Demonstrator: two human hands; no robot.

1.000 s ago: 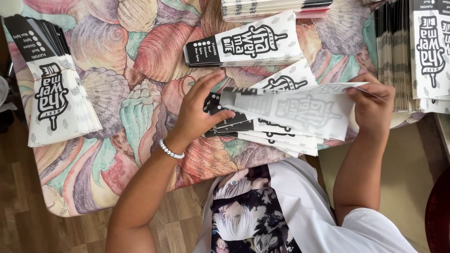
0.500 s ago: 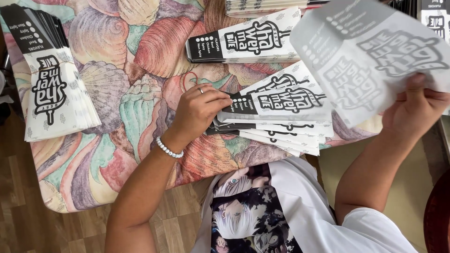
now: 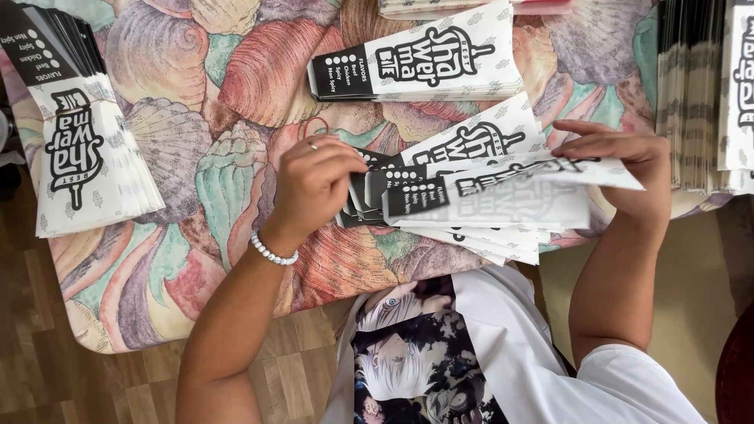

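Landmark: fanned pile of paper sleeves (image 3: 471,196), white with black ends and black lettering, lying on the shell-pattern tablecloth (image 3: 204,196) at the table's near edge, just above the person's printed shirt.

Left hand (image 3: 314,188): at the pile's left end, knuckles up, fingers curled down and pressed together onto the black ends of the sleeves. It seems to be pinning or squaring them; whether it pinches a single sleeve I cannot tell. Ring on one finger, bead bracelet (image 3: 273,253) at the wrist.

Right hand (image 3: 620,169): at the pile's right end, raised a little, thumb and fingers pinching the right end of one loose sleeve (image 3: 518,188).

Loose sleeve: held nearly flat just over the pile, its black end reaching toward the left hand, its white end in the right hand's pinch.

Other stacks: a tidy stack (image 3: 424,59) lies just beyond the pile; a thick stack (image 3: 78,149) sits well to the pile's left, at the table's left edge; tall stacks (image 3: 707,94) stand to the pile's right.

Risk, slipping: the pile is splayed and overhangs the near table edge. Easing the left hand's pressure could let lower sleeves slide off toward the lap or floor.

Risk, creasing: the held sleeve is thin and gripped at one end only. A quick move could fold it or catch its black end on the pile.

Risk, double pick: the sleeves lie close together, so two could cling and pass as one.
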